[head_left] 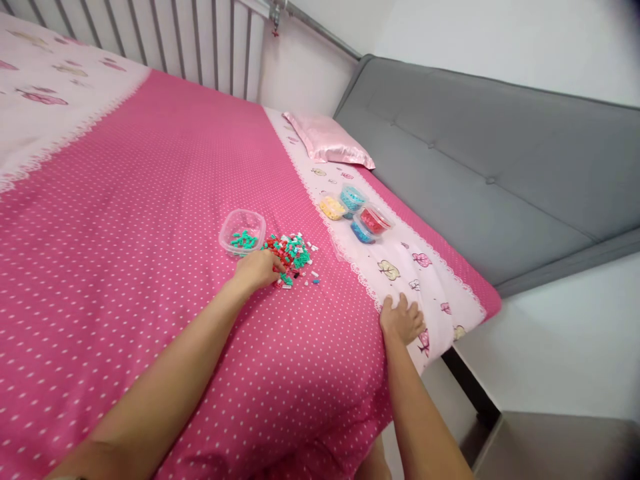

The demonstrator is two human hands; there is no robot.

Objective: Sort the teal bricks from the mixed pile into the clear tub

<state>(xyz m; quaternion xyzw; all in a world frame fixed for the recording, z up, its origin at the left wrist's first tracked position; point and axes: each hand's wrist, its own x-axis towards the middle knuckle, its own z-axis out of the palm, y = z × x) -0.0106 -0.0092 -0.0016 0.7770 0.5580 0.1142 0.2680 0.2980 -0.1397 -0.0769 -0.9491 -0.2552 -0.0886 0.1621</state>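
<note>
My left hand (259, 270) is at the near edge of a mixed pile of small plastic building bricks (293, 248) in red, green and white. Its fingers are bent together down into the pieces, and whatever is between them is hidden. Just behind that hand stands a clear plastic tub (226, 245) with several green bricks (244, 240) in it. A few loose bits lie to the right of the pile, among them a blue brick (316, 281). My right hand (403, 320) rests on the bed cover's white printed band, fingers spread, holding nothing.
Past the pile are small clear tubs: yellow pieces (333, 207), turquoise pieces (353, 199), red pieces (374, 220) stacked on blue pieces (361, 232). A pink pillow (330, 139) lies by the grey headboard (450, 143). The bed's edge drops off beyond my right hand.
</note>
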